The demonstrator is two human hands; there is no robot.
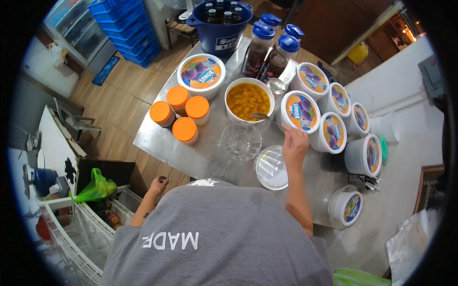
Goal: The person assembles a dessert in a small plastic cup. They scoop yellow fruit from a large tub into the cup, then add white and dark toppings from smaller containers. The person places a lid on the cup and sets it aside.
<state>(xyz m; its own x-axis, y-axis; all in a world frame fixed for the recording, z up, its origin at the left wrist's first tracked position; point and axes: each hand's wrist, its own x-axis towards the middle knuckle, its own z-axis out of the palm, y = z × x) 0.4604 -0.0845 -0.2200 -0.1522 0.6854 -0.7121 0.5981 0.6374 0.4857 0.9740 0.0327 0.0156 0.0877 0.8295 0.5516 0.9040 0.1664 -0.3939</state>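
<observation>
My right hand [296,141] is at the near rim of a white tub [299,110] with a purple-and-orange lid, its fingers bent and drawn together. What they pinch, if anything, I cannot make out. Left of it, an uncovered white tub [229,108] holds yellow chunks in syrup [247,98], with a spoon [260,116] resting at its right side. A clear glass bowl [241,142] sits in front of that tub. Closer to me lies a round white lid [273,168]. My left hand [160,184] hangs beside my body, off the table, with fingers curled and nothing visible in them.
Several orange-capped jars [185,129] and a lidded tub [202,75] stand left on the metal table [164,143]. Behind are a blue bucket of bottles [220,28] and blue-lidded pitchers [276,59]. More lidded tubs [332,132] crowd the right side. A wire rack [81,238] stands at lower left.
</observation>
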